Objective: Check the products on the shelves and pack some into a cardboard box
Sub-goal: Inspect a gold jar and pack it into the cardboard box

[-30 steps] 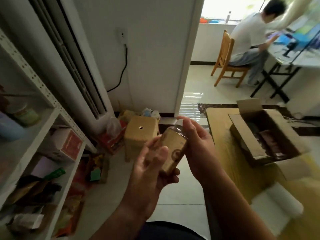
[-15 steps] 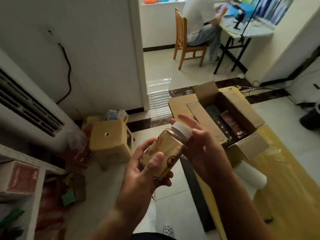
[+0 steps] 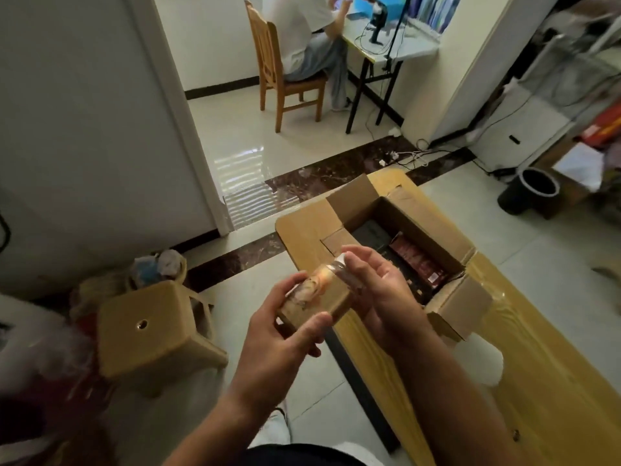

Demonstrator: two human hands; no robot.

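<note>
The left hand [image 3: 279, 334] grips the lower body of a small bottle [image 3: 311, 299], fingers curled behind it and the thumb laid across the front. The right hand [image 3: 379, 297] holds the upper end, its fingers bent lightly round the neck and cap. Blur makes it hard to say how firmly that hand closes. The bottle is carried in the air between both hands, above the near left corner of a low yellow wood-grain table [image 3: 544, 391] and just short of the cardboard box [image 3: 423, 227] that stands on it.

The box has its flaps open. Inside it lie dark flat packs, with a red one against the far wall. Beside the box on the table sits a white roll [image 3: 484, 358]. The floor is pale glossy tile crossed by a dark marble strip. A tan plastic stool [image 3: 151, 334] stands to the left of the table, with bags heaped behind it against a white wall. A black bin [image 3: 532, 193] stands well to the right. Through the doorway a person [image 3: 299, 25] sits on a wooden chair [image 3: 282, 75] at a desk [image 3: 403, 45] with cables hanging from it.

The bottle is tilted, cap end up and to the right. It has a tan-brown label with a pale picture on the upper part, and a white cap. The print is too blurred to read.
</note>
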